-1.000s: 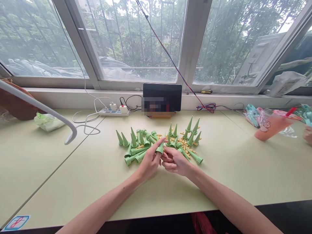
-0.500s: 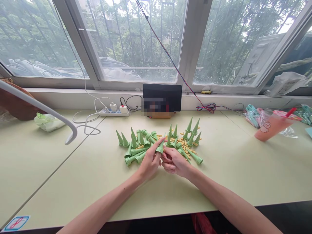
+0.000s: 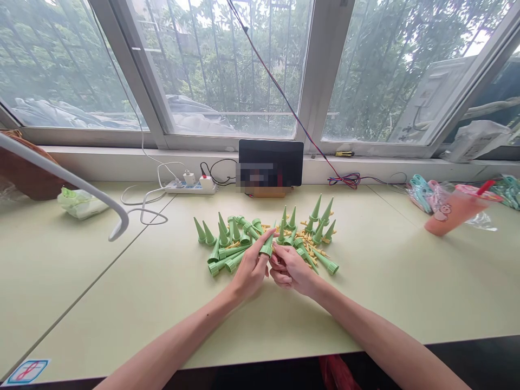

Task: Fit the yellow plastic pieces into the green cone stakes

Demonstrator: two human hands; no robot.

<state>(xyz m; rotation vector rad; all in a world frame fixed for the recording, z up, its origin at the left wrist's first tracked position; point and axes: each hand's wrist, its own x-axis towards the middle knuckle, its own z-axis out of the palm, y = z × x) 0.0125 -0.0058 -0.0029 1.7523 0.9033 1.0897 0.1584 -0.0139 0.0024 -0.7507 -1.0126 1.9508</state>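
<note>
My left hand (image 3: 252,268) is closed around a green plastic watering spike (image 3: 267,246), its ribbed collar toward me and its point aimed away. My right hand (image 3: 293,271) meets it from the right, thumb and forefinger pinched at the spike's side on a small yellow valve (image 3: 273,247), mostly hidden by the fingers. Behind and left of the hands lies a heap of green spikes (image 3: 227,252), some standing point up. To the right, more spikes (image 3: 318,208) stand upright, several with yellow valves in their sides. Loose yellow valves (image 3: 309,244) are scattered among them.
A tablet (image 3: 271,162) stands on a wooden support at the back, beside a white power strip (image 3: 190,187) with cables. At the right is a tilted pink drink cup (image 3: 455,211) with a red straw. A white curved lamp arm (image 3: 81,181) reaches in from the left.
Both hands stay almost in place around the same spike. The right thumb and forefinger have shifted slightly against its side.
</note>
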